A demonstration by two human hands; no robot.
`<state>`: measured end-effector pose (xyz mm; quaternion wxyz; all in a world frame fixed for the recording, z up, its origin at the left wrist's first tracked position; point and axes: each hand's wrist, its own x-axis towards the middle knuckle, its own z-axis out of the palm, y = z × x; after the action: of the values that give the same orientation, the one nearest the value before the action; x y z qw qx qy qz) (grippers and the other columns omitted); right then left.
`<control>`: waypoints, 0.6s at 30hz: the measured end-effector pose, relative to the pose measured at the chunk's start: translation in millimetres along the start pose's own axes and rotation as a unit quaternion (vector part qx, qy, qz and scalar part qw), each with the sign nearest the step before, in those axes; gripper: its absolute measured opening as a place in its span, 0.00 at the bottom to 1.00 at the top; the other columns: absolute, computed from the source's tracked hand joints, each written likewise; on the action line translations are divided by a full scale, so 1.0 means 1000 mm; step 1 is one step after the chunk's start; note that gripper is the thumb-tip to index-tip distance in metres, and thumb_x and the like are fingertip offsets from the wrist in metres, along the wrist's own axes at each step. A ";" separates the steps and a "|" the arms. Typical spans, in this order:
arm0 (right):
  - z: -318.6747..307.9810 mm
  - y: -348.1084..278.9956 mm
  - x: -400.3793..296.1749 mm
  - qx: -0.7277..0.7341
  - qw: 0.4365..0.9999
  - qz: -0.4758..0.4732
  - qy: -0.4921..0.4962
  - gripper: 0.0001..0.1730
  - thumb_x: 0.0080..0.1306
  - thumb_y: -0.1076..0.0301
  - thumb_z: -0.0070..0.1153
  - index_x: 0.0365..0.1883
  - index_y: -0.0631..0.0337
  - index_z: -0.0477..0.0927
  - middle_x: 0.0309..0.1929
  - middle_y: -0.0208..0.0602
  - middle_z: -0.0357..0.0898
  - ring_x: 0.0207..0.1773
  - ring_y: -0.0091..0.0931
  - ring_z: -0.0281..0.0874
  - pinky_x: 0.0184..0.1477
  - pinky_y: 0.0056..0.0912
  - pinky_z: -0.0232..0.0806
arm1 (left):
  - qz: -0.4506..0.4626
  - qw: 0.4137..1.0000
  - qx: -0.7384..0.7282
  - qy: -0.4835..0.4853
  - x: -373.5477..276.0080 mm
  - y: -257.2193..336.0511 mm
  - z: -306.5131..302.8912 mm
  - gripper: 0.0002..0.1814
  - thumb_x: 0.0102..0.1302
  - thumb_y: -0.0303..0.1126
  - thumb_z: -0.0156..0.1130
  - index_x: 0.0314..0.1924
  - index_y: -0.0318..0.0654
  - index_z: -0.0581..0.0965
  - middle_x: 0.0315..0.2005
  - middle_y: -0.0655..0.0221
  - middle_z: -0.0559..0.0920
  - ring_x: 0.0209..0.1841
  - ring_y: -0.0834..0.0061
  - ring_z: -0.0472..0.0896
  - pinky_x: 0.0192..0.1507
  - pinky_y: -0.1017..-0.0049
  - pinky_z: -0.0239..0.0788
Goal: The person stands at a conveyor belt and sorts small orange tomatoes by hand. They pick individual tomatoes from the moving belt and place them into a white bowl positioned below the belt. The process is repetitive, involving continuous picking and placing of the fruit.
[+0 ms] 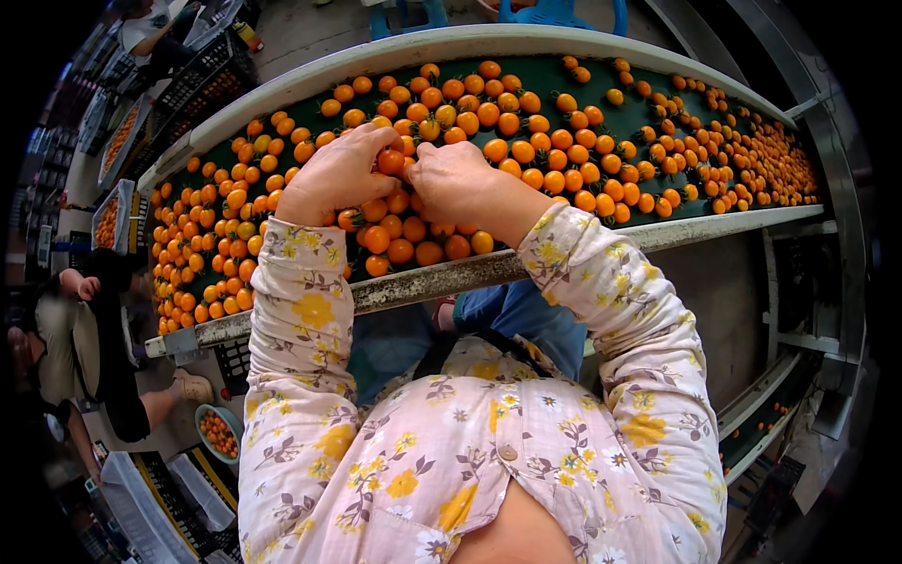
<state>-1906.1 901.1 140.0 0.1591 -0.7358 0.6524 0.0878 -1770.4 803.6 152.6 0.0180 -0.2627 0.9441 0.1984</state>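
Note:
Orange cherry tomatoes (377, 238), many with green calyxes, lie spread over a dark green conveyor belt (599, 88). Above the middle of the belt, my left hand (342, 173) curls around a redder cherry tomato (390, 161), holding it between thumb and fingers. Close on its right is my right hand (465, 180), its thumb and forefinger drawn together beside that tomato; whether anything sits between those fingertips cannot be told. More tomatoes surround both hands, and some are hidden beneath them.
A worn white rail (451, 271) edges the belt nearest me, with another rail (451, 42) opposite. Metal framing (838, 211) stands at right. At left are a seated person (91, 338), a bowl of tomatoes (236, 423) and crates (141, 500). Another person (151, 32) sits at top left.

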 end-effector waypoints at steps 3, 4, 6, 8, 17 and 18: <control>0.000 -0.004 -0.001 0.001 1.000 -0.014 -0.008 0.17 0.59 0.63 0.62 0.47 0.54 0.82 0.51 0.39 0.75 0.53 0.32 0.77 0.46 0.34 0.74 | -0.001 1.000 -0.001 -0.007 0.001 0.001 0.001 0.26 0.49 0.35 0.68 0.51 0.40 0.76 0.49 0.61 0.77 0.55 0.58 0.75 0.57 0.65 0.67; 0.001 -0.002 -0.002 0.001 1.000 -0.026 0.000 0.16 0.59 0.61 0.60 0.45 0.55 0.82 0.49 0.41 0.75 0.50 0.33 0.78 0.45 0.36 0.74 | -0.001 1.000 -0.001 -0.012 0.002 0.003 0.000 0.26 0.49 0.35 0.68 0.50 0.40 0.76 0.49 0.61 0.77 0.55 0.58 0.75 0.57 0.65 0.67; 0.009 0.001 -0.004 -0.003 0.998 -0.052 0.029 0.16 0.56 0.60 0.59 0.41 0.58 0.81 0.47 0.43 0.74 0.47 0.35 0.79 0.43 0.38 0.74 | 0.008 1.000 0.004 -0.019 0.004 0.004 0.001 0.25 0.49 0.34 0.69 0.50 0.39 0.77 0.48 0.60 0.78 0.54 0.59 0.76 0.56 0.66 0.68; 0.015 0.005 -0.010 0.061 0.996 -0.050 0.039 0.17 0.55 0.60 0.60 0.41 0.59 0.80 0.46 0.43 0.74 0.47 0.37 0.79 0.44 0.37 0.74 | 0.007 0.999 -0.020 -0.039 0.007 0.007 0.000 0.25 0.49 0.34 0.69 0.49 0.39 0.77 0.47 0.60 0.78 0.52 0.60 0.77 0.54 0.67 0.69; 0.020 0.094 -0.149 0.778 0.625 -0.005 0.071 0.21 0.58 0.60 0.57 0.46 0.63 0.75 0.18 0.28 0.69 0.19 0.14 0.65 0.18 0.15 0.56 | 0.015 0.998 -0.046 0.030 0.033 0.040 0.011 0.23 0.59 0.40 0.65 0.53 0.39 0.75 0.46 0.63 0.77 0.47 0.63 0.77 0.51 0.67 0.70; 0.044 0.113 -0.175 0.815 0.567 -0.061 0.106 0.22 0.60 0.59 0.58 0.47 0.63 0.73 0.22 0.29 0.69 0.19 0.14 0.62 0.18 0.14 0.54 | 0.049 0.996 -0.016 0.071 0.043 0.043 0.017 0.23 0.60 0.40 0.64 0.53 0.39 0.75 0.45 0.65 0.77 0.45 0.65 0.77 0.50 0.67 0.70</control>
<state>-2037.5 1069.0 144.5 0.6261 -0.3363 0.4137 -0.5691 -1830.7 822.8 147.2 -0.0630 -0.2296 0.9515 0.1951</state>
